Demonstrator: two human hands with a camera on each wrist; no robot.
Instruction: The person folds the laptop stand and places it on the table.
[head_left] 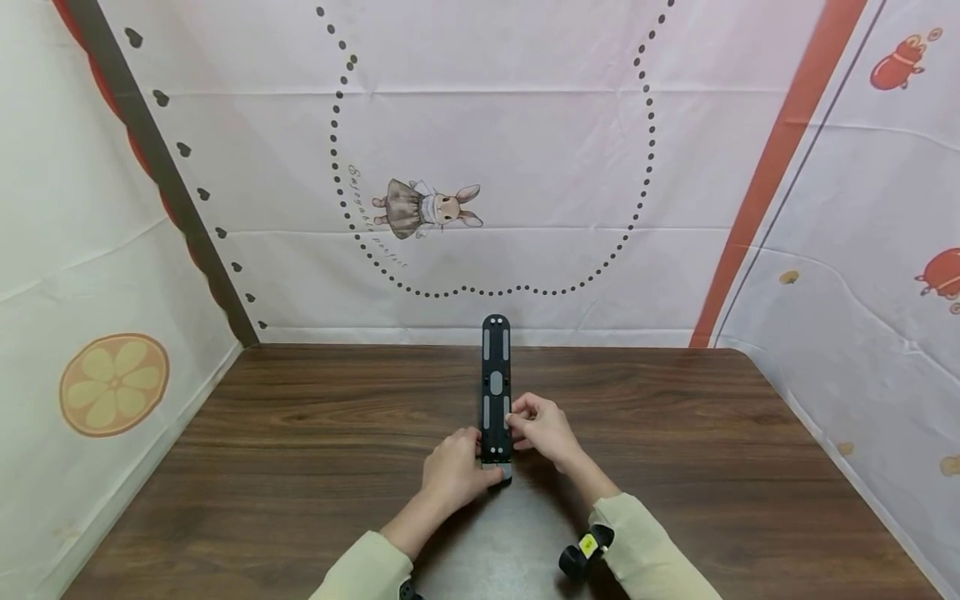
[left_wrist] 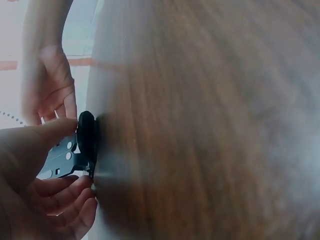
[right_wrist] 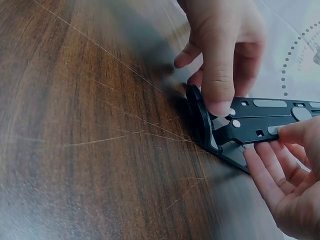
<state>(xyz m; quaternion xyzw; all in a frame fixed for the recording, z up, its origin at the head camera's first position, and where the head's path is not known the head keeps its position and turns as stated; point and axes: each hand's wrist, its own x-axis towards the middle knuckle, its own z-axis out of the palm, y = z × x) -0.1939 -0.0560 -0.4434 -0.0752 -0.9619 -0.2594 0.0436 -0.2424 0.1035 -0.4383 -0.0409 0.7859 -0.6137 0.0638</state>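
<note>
A black folding laptop stand (head_left: 496,354) with grey pads lies folded into a long narrow bar, its long side pointing away from me. My left hand (head_left: 452,468) grips the near end, the thumb on top and fingers at the left side. Along the right edge, my right hand (head_left: 546,431) pinches the bar between thumb and fingers. In the right wrist view the stand (right_wrist: 255,127) shows its raised end lip and round rivets, with the left hand's thumb pressing beside the lip. The left wrist view shows the stand's lip (left_wrist: 87,135) close to the tabletop.
The stand is on a brown wood-grain table (head_left: 337,400). Behind it hangs a pale printed cloth (head_left: 525,167) with a rabbit figure, and similar cloth covers both sides. A black wrist camera (head_left: 581,554) is strapped at the right sleeve.
</note>
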